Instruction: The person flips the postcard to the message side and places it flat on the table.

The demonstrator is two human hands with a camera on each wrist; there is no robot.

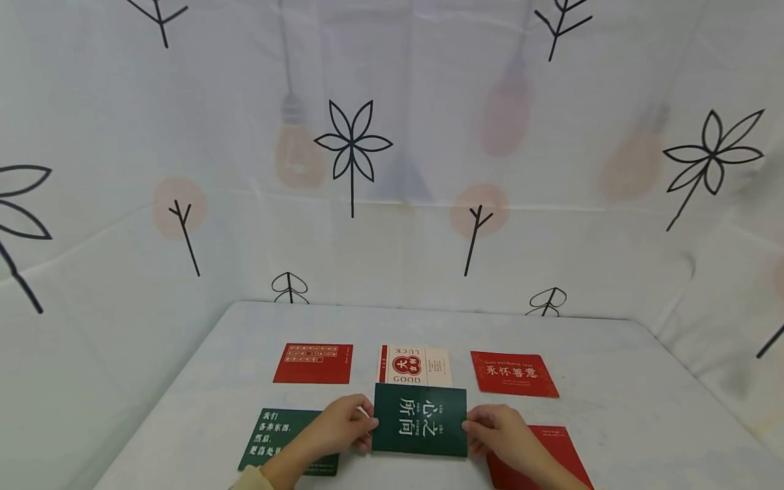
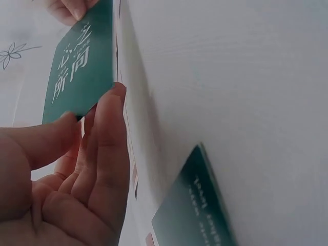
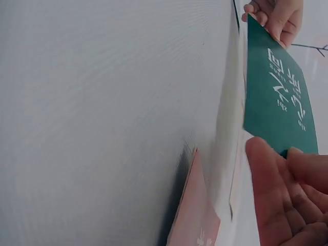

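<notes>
A dark green card (image 1: 420, 420) with large white Chinese characters is held up above the table, turned sideways so its writing runs vertically. My left hand (image 1: 343, 425) pinches its left edge between thumb and fingers. At the opposite edge, my right hand (image 1: 499, 432) pinches it the same way. Both wrist views show the card (image 2: 82, 66) lifted off the surface. Under my left forearm lies another green card (image 1: 275, 429), partly covered. A red card (image 1: 554, 449) lies partly hidden beneath my right hand and forearm.
Along the back of the white table (image 1: 208, 401) lie a red card (image 1: 314, 364) with small boxed characters, a cream card (image 1: 431, 364) with a red emblem, and a red card (image 1: 514, 374) with white characters. A patterned white cloth (image 1: 404, 258) hangs behind and at the sides.
</notes>
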